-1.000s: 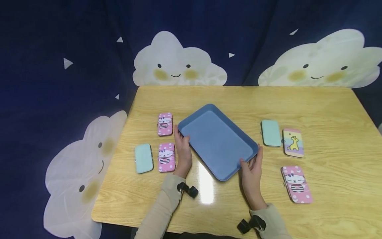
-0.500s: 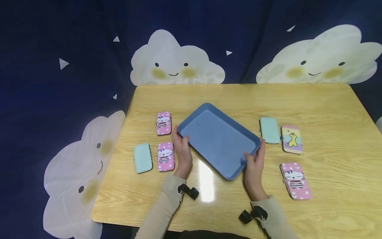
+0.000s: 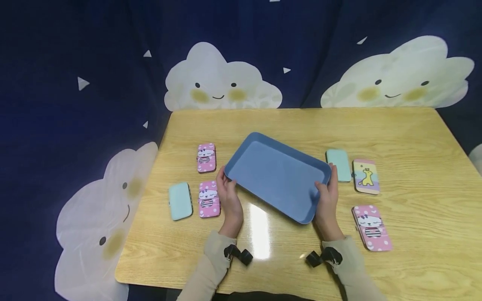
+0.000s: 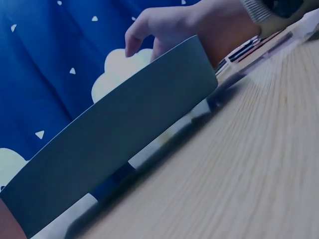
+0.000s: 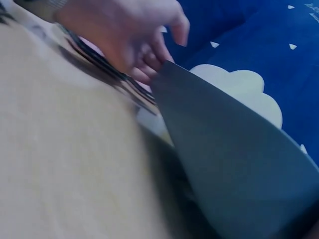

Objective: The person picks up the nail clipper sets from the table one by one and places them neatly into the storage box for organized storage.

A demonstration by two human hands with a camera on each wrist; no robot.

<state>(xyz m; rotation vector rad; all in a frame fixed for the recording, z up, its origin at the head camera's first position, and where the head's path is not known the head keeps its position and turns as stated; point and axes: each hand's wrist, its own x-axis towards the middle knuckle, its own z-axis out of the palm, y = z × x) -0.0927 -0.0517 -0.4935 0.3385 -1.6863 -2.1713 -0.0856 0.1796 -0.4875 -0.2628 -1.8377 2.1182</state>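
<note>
A shallow blue-grey rectangular tray [image 3: 276, 175], with nothing in it, is held between both hands at mid-table in the head view. My left hand [image 3: 230, 200] grips its left corner, thumb over the rim and fingers along the outer side. At the right end my right hand [image 3: 327, 200] holds it the same way. The tray's long side slants down to the right. In the left wrist view, the tray's side wall [image 4: 114, 134] stands just over the tabletop, with a dark gap and reflection below. The right wrist view shows the tray's wall [image 5: 224, 154] close up.
Left of the tray lie two pink cat-print cases [image 3: 206, 158] and a mint case [image 3: 180, 201]. To the right are another mint case [image 3: 339, 165], a giraffe-print case [image 3: 366, 176] and a pink cat-print case [image 3: 372, 228]. A dark blue cloud-print curtain [image 3: 301, 33] hangs behind the wooden table [image 3: 421, 146].
The tray has turned counterclockwise, so its long side lies closer to level across the table. My right hand has moved up and slightly right with it; the left stays nearly in place.
</note>
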